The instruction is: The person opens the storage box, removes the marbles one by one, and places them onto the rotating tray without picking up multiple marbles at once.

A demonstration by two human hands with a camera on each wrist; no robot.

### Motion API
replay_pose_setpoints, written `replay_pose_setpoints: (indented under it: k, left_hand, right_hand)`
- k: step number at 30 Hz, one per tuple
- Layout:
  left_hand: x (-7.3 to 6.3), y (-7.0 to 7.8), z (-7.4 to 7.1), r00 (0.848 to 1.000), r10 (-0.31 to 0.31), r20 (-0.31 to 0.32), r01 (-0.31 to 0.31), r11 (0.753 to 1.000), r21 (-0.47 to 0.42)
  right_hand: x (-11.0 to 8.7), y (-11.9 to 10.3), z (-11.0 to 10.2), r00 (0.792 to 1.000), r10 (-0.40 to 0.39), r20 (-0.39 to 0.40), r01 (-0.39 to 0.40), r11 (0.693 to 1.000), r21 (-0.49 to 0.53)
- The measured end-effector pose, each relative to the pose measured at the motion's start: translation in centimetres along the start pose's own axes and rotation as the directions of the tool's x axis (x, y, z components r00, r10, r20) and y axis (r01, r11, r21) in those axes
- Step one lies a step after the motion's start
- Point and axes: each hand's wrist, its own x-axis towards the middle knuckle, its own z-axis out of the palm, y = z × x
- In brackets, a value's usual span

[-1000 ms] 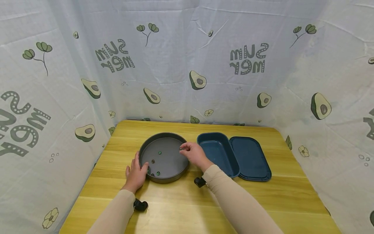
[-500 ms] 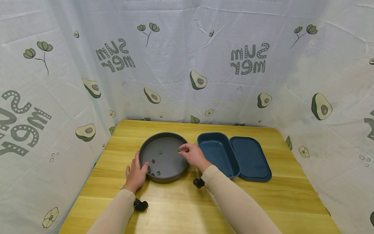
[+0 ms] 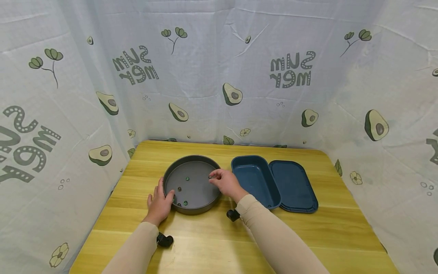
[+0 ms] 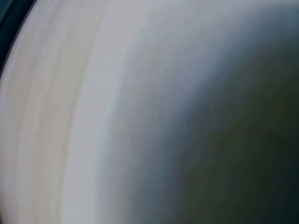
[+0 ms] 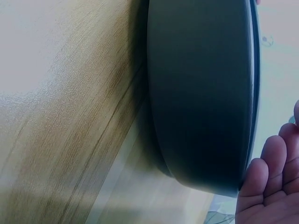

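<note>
A round dark-grey cake pan (image 3: 202, 192) stands on the table, several small glass marbles inside it. Among them are a green marble (image 3: 187, 178) and a brown marble (image 3: 179, 189). My left hand (image 3: 159, 203) holds the pan's near-left rim, thumb over the inside and fingers along the outer wall. Above the pan's right side, my right hand (image 3: 228, 183) pinches a small marble (image 3: 210, 177) between thumb and fingertips. The right wrist view shows the pan's outer wall (image 5: 203, 93) with the right-hand fingers (image 5: 273, 154) by its rim. The left wrist view is blurred.
A deep blue rectangular container (image 3: 253, 179) sits right of the pan, with a small marble (image 3: 269, 206) at its near end. Its flat blue lid (image 3: 294, 186) lies beside it. A printed curtain (image 3: 205, 76) surrounds the wooden table (image 3: 202, 243).
My right hand has shifted slightly toward the near left, still pinching the marble. The left hand and the pan stay in place.
</note>
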Motion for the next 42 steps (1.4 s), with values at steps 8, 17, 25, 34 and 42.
replay_pose_setpoints:
  k: [8,17,25,34,42]
  left_hand:
    - [-0.1,0.8,-0.2,1.0,-0.011,0.021,0.011,1.0,0.006]
    - [-0.2,1.2,-0.1,1.0,-0.008,0.02,0.008,1.0,0.005]
    - [-0.1,1.2,0.1,1.0,0.004,0.011,-0.004,1.0,-0.006]
    - [-0.2,0.8,0.2,0.999,0.035,-0.009,-0.035,0.999,-0.01]
    - [-0.5,0.2,-0.3,0.999,0.045,0.006,-0.045,0.999,-0.008]
  right_hand:
    - [-0.3,-0.1,-0.4,1.0,0.007,-0.002,-0.007,1.0,-0.003]
    - [-0.4,0.0,-0.6,1.0,-0.001,0.002,0.001,1.0,-0.005]
    - [-0.6,0.0,-1.1,1.0,0.0,-0.01,0.0,1.0,-0.004]
    - [-1.1,0.0,-1.6,1.0,0.0,-0.024,0.001,1.0,0.008]
    - [-2.0,-0.4,-2.3,0.999,-0.015,-0.036,0.015,1.0,0.001]
